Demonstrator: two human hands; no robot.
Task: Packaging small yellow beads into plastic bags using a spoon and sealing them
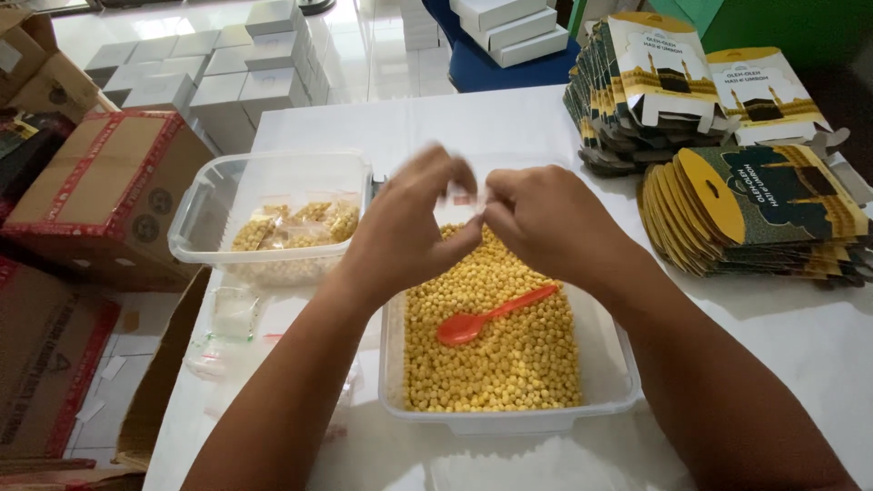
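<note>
desk (800, 345): white top; carries both tubs, the carton stacks and the loose bags. Its left edge drops off to cardboard boxes (100, 191) on the floor.
carton stacks (755, 209): flat printed cartons, fanned, at the desk's right edge; a second pile (637, 82) sits toward the far right corner. Well apart from the hands.
near tub (509, 420): clear, rectangular, at the desk's near edge, long axis running near-to-far. Filled almost level with small yellow balls (509, 355).
far tub (273, 173): clear, toward the left edge, just beside the near tub's far-left corner. Holds a few small clear bags already filled with yellow balls (296, 225), lying along its near wall.
spoon (491, 315): orange plastic, lying on the yellow balls, bowl toward near-left, handle toward far-right. Neither hand touches it; the right is a bit nearer.
left hand (405, 227): over the near tub's far end, fingers pinched on the small bag.
right hand (536, 223): same height, pinching the bag from the other side.
small bag (459, 205): clear, held between both hands above the near tub's far end; blurred, contents can't be made out. Far tub lies to its left, so the left hand is the nearer one to it.
empty bags (232, 314): loose clear ones near the left edge, just near of the far tub.
</note>
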